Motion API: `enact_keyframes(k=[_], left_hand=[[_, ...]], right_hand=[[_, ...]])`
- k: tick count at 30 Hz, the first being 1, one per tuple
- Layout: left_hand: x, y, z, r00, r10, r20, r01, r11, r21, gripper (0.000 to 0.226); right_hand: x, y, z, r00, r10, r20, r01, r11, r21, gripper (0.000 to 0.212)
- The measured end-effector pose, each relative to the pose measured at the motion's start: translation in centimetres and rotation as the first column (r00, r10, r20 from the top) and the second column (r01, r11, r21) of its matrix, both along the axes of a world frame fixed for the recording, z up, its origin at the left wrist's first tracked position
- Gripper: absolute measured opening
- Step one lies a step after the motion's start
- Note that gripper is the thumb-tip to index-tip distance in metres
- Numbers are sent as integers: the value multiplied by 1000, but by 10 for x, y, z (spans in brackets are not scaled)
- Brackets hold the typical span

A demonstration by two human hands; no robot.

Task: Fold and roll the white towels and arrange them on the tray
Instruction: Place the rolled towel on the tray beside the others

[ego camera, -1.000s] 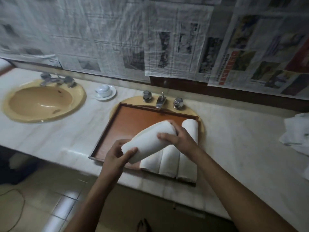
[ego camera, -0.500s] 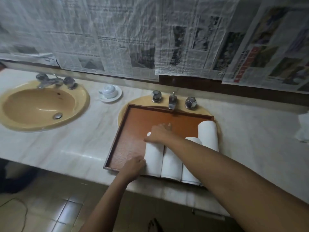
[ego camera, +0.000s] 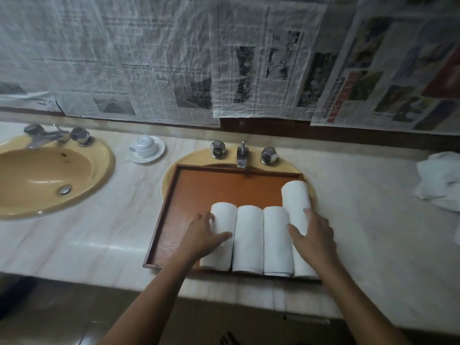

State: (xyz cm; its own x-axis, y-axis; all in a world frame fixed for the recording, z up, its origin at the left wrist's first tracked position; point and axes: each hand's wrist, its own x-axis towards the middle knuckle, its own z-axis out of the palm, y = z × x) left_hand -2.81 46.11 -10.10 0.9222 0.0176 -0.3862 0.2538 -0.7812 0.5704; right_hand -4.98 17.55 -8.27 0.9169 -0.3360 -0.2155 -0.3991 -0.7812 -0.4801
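Right hand (ego camera: pixel 314 236) has crossed to the rightmost towel roll (ego camera: pixel 296 197) on the tray (ego camera: pixel 224 185); left hand (ego camera: pixel 202 236) rests on the leftmost roll (ego camera: pixel 224 217); all fingers (ego camera: pixel 297 230) straight, gripping nothing. Newspaper (ego camera: pixel 261 58) print illegible.

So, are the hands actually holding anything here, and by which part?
Nothing is gripped. The left hand rests against the outer side of the leftmost rolled towel, and the right hand lies flat on the rightmost rolled towel. Both towels are on the tray.
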Motion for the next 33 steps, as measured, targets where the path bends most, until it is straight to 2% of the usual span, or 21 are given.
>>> enact_keyframes(k=[4, 6, 9, 11, 13, 18, 25, 28, 33], left_hand=[[8, 3, -1, 997, -9, -81, 7, 999, -32, 95], [11, 8, -1, 988, -2, -156, -23, 987, -160, 103], [12, 19, -8, 963, 3, -271, -122, 897, -425, 101], [11, 20, -7, 955, -22, -296, -140, 845, -516, 95], [10, 17, -3, 955, -50, -293, -122, 833, -540, 92], [5, 14, -4, 963, -52, -266, -104, 836, -539, 87], [-14, 14, -8, 994, 56, -93, -91, 895, -437, 65], [-19, 16, -10, 993, 119, -13, -116, 935, -335, 83], [-32, 1, 3, 945, 155, 288, -97, 974, -207, 42]], right_hand=[[-27, -24, -20, 998, -17, -68, 29, 983, 181, 85], [-32, -27, -28, 997, -12, -81, 29, 978, 206, 86], [-35, -30, -35, 997, -33, -66, 46, 976, 211, 85], [-34, -30, -34, 998, -31, -62, 44, 977, 207, 83], [-33, -30, -32, 998, -22, -63, 35, 979, 199, 82], [-34, -35, -33, 997, 6, -80, 12, 976, 218, 84], [-39, -41, -29, 997, 22, -73, -3, 966, 260, 76], [-44, -46, -26, 999, 22, -43, -9, 961, 275, 67], [-54, -62, -22, 998, 27, -61, -9, 957, 289, 57]])
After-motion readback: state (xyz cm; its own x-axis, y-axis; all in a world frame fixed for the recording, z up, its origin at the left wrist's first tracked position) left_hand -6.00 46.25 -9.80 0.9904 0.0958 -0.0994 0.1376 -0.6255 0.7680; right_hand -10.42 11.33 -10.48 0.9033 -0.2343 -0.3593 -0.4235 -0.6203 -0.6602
